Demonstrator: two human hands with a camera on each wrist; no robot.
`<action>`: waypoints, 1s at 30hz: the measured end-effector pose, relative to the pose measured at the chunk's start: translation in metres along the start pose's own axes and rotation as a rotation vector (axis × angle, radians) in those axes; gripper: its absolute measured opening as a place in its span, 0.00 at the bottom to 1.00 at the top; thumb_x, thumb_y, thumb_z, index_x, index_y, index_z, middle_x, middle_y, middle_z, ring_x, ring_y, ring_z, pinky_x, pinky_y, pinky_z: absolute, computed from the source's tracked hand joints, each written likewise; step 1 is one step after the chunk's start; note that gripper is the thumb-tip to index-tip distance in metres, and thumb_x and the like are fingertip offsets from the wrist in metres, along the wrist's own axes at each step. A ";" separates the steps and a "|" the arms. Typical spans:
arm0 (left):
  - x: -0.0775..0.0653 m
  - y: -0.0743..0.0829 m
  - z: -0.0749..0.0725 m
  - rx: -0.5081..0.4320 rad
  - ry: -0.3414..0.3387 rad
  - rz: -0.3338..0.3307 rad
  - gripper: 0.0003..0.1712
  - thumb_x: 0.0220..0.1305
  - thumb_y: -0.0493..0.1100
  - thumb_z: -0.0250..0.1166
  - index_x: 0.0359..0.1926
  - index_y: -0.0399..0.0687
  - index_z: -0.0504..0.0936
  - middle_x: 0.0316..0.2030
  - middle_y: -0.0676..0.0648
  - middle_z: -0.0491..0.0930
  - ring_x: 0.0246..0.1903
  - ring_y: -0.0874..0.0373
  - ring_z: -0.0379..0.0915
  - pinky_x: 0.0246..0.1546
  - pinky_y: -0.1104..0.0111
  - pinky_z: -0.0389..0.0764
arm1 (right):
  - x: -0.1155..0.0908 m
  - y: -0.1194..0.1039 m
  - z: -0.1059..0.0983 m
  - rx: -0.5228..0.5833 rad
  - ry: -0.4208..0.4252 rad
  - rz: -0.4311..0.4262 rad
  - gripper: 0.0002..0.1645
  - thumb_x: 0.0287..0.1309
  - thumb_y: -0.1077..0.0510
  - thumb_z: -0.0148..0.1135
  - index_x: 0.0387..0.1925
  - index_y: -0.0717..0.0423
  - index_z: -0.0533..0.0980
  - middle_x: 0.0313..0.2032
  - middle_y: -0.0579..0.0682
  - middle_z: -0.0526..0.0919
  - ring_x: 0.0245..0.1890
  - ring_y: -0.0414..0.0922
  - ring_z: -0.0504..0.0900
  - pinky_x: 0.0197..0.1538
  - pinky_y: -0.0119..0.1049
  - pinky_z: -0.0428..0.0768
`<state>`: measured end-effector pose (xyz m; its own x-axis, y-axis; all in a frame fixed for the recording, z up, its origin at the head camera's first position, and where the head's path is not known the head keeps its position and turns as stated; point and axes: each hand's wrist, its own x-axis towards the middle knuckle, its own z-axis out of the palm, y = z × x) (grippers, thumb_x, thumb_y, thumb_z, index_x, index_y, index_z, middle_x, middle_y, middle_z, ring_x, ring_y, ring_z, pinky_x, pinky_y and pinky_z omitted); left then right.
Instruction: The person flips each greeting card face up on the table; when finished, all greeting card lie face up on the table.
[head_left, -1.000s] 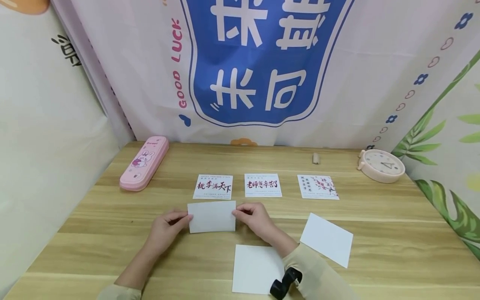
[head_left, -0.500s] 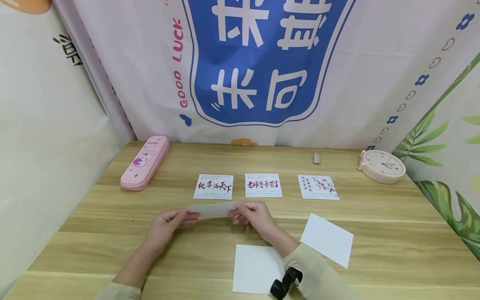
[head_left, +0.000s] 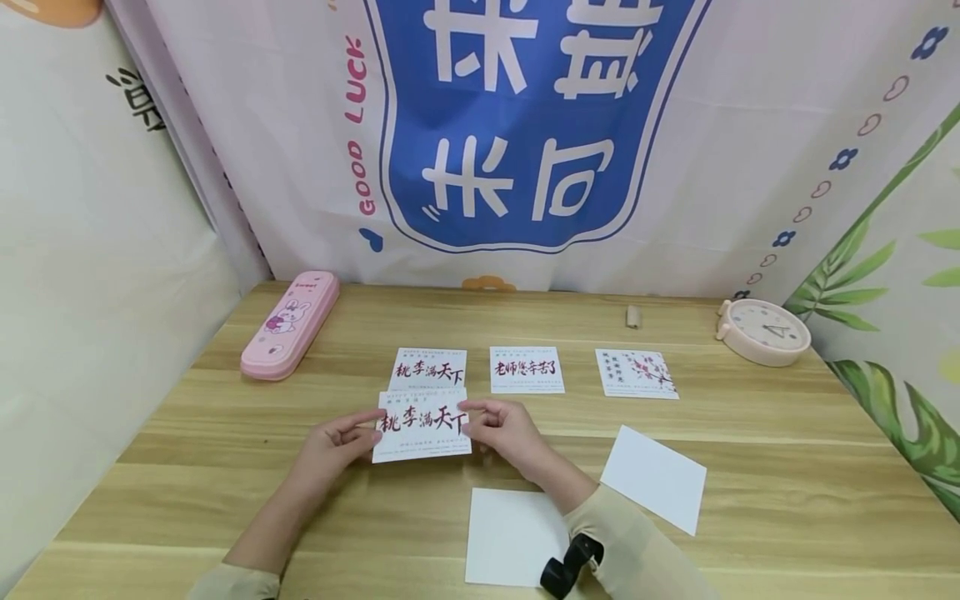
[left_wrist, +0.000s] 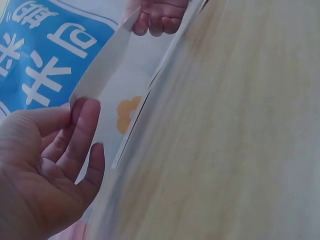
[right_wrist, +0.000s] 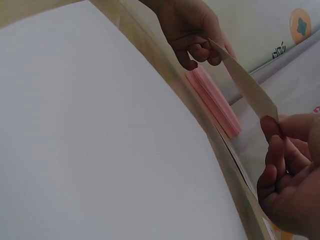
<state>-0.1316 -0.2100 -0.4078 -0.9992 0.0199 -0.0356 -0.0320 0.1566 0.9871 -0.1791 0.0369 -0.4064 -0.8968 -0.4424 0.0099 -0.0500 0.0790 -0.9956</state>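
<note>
Tilted over between the two hands, the held card, which a second ago showed a plain face, now shows red lettering in the head view, while both hands have stayed nearly in place. Its print now reads the same as that of the far left card, directly behind it. The left hand and right hand pinch opposite edges between thumb and fingers. On the wooden table, a middle card and a flower-print card continue the row; two white cards lie nearer, to the right. A pink case rests far left, a small block and a clock far right, before a wall cloth with a blue emblem. In the left wrist view, the held card's pale back rises above the table, slanted from one hand to the other. In the right wrist view, it appears almost edge-on, beyond a large white surface, probably one of the white cards.
</note>
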 end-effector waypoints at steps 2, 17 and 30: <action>0.000 0.003 0.000 0.031 0.001 -0.005 0.26 0.53 0.36 0.60 0.54 0.34 0.67 0.31 0.40 0.79 0.27 0.57 0.75 0.32 0.69 0.75 | -0.002 -0.007 0.001 -0.028 -0.012 -0.001 0.25 0.48 0.67 0.59 0.52 0.62 0.69 0.19 0.54 0.76 0.19 0.47 0.70 0.23 0.33 0.72; -0.014 0.023 -0.003 0.191 0.068 0.054 0.24 0.55 0.38 0.60 0.54 0.36 0.69 0.29 0.41 0.78 0.27 0.61 0.73 0.29 0.72 0.73 | -0.015 -0.054 0.010 -0.135 0.008 0.013 0.33 0.47 0.68 0.59 0.57 0.67 0.60 0.17 0.56 0.74 0.14 0.37 0.63 0.20 0.30 0.69; -0.039 0.027 -0.006 0.243 0.036 0.193 0.24 0.51 0.32 0.61 0.51 0.32 0.70 0.25 0.46 0.78 0.22 0.62 0.71 0.22 0.71 0.73 | -0.048 -0.042 0.035 -0.083 0.163 -0.066 0.29 0.47 0.70 0.58 0.54 0.69 0.64 0.17 0.56 0.75 0.14 0.35 0.64 0.16 0.22 0.62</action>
<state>-0.0937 -0.2126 -0.3786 -0.9866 0.0382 0.1585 0.1609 0.3849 0.9088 -0.1184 0.0231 -0.3682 -0.9494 -0.2989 0.0961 -0.1408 0.1315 -0.9813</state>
